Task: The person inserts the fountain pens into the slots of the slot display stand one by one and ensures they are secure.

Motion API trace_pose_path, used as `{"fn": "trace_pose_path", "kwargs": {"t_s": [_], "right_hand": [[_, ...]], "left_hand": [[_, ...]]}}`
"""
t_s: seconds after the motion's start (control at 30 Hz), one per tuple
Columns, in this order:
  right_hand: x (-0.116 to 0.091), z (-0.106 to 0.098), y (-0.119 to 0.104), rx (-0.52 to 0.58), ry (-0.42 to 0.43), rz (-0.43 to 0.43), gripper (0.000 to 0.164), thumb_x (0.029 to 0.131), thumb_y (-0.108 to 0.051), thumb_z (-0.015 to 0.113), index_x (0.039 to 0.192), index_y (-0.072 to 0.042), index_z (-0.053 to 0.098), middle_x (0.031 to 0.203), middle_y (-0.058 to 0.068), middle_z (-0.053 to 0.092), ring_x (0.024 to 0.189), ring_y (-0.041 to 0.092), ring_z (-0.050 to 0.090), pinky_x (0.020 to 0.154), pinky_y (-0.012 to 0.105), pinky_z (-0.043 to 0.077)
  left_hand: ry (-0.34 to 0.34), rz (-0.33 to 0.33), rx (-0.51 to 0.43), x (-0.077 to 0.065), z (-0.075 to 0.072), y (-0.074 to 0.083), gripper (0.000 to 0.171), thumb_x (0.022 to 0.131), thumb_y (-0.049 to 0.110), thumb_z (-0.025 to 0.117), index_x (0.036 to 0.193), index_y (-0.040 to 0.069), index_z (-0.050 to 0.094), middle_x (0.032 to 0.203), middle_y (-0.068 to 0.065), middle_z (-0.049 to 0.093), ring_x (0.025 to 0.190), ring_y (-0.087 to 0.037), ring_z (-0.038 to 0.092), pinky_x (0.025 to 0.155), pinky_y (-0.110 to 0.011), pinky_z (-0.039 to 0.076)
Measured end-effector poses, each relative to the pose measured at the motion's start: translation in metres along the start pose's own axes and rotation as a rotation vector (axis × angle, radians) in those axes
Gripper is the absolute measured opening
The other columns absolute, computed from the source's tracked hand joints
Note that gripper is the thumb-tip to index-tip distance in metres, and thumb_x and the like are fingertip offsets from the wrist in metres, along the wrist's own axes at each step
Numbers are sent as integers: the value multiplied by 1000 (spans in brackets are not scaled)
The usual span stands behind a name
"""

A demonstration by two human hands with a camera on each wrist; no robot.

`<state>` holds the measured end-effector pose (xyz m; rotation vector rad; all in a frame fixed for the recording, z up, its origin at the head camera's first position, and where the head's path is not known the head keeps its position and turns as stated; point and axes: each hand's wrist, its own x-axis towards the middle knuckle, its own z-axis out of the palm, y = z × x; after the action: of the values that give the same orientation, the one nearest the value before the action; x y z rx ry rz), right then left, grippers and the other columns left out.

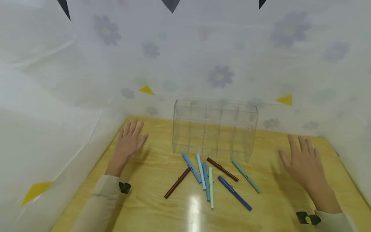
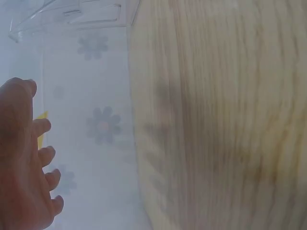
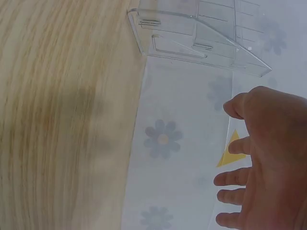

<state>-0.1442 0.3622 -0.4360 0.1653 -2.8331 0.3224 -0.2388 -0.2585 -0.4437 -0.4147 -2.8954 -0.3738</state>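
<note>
In the head view my left hand point(image 1: 126, 146) hovers over the table's left side, fingers spread and holding nothing. My right hand point(image 1: 305, 161) is likewise spread and bare above the right side. Between them lie several capped pens: a dark red pen point(image 1: 177, 182), a blue pen point(image 1: 192, 168), a light blue pen point(image 1: 201, 172), a grey-blue pen point(image 1: 206, 182), a light green pen point(image 1: 211, 188), another dark red pen point(image 1: 222, 169), a dark blue pen point(image 1: 234, 193) and a grey-green pen point(image 1: 246, 176). Behind them stands a clear compartmented organizer point(image 1: 204, 122). Neither hand touches anything.
The wooden table point(image 1: 145, 212) meets a flower-patterned white sheet point(image 1: 185, 48) at the back and sides. Yellow triangles point(image 1: 285, 100) mark the sheet. Each wrist wears a black band, such as the left band point(image 1: 124, 187).
</note>
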Motion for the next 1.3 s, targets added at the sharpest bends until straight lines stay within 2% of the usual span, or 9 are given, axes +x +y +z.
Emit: {"fn": "trace_pose_path", "kwargs": {"t_s": [0.17,0.37,0.53,0.73,0.77,0.87,1.0,1.1,1.3], "right_hand": [[-8,8,-7,19,-4,7,69,109,-37,45,161,0,20,148,45,27,132,66,26,99,80,25],[-8,8,-23,61,16,19,66,110,-35,46,162,-2,23,143,44,34,125,66,33,86,80,34],[-11,7,-40,163,44,36,62,109,-32,50,160,-3,30,139,42,40,118,66,38,80,78,36],[-14,13,-54,330,141,33,53,106,-22,57,152,1,43,132,36,49,114,56,48,78,71,43],[-14,16,-55,358,150,30,51,106,-20,58,151,1,45,131,34,51,113,53,50,78,69,45],[-17,23,-59,446,163,34,47,105,-19,61,146,0,51,126,26,59,108,39,60,82,41,56],[-24,31,-64,554,174,91,43,104,-19,62,143,-4,55,121,18,66,101,4,61,75,6,46],[-30,38,-67,642,159,147,42,104,-19,63,143,-6,55,121,16,68,99,-10,55,75,6,48],[-32,54,-74,771,89,185,42,103,-19,66,141,-3,56,119,17,68,98,-4,61,77,11,51]], "left_hand": [[8,-21,-60,-9,10,4,70,110,53,32,165,12,20,171,-18,6,156,-43,3,119,-70,7],[3,4,-172,-9,23,15,65,112,48,30,165,12,21,171,-17,8,155,-46,5,116,-74,9],[25,44,-366,-4,38,34,61,113,39,34,165,10,21,170,-17,9,154,-47,6,117,-73,11],[78,115,-653,3,48,60,58,113,31,39,165,11,22,170,-14,15,155,-37,13,120,-65,17],[86,127,-689,4,49,64,57,113,29,39,165,11,22,170,-13,17,155,-35,16,121,-63,17],[92,148,-797,7,55,75,55,113,22,39,164,10,22,169,-14,21,154,-34,20,121,-61,20],[65,125,-912,7,60,86,54,114,20,37,165,15,20,168,-9,23,153,-33,24,120,-57,26],[37,100,-964,6,63,88,54,115,26,35,166,18,19,168,-8,25,153,-32,26,120,-54,29],[0,97,-1019,7,68,87,57,114,28,36,165,9,18,167,-14,26,151,-40,27,119,-55,29]]}}
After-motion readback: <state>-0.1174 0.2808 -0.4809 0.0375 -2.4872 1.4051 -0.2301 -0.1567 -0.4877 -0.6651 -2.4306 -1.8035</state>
